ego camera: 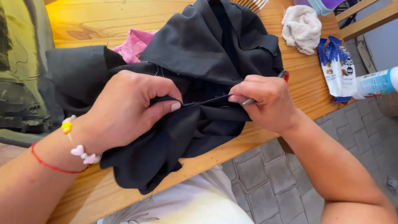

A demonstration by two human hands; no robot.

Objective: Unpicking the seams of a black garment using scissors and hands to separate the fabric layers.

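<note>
Fingers (pixel 176 105) of left hand (pixel 128 108) pinching black cloth (pixel 207 49) mid-frame; right hand (pixel 267 101) clenched on small tool (pixel 248 101), cloth pulled taut between.

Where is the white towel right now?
In the head view, the crumpled white towel lies at the wooden table's far right, beyond the black fabric, beside the blue-and-white packet.

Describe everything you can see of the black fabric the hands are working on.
The black fabric is a dark, matte woven cloth, crumpled in loose folds with a few stray threads. It lies on the wooden table, its lower edge hanging over the front. The left hand pinches a fold; the right hand grips it opposite, holding a thin metal tool. Pink cloth peeks from beneath.
</note>
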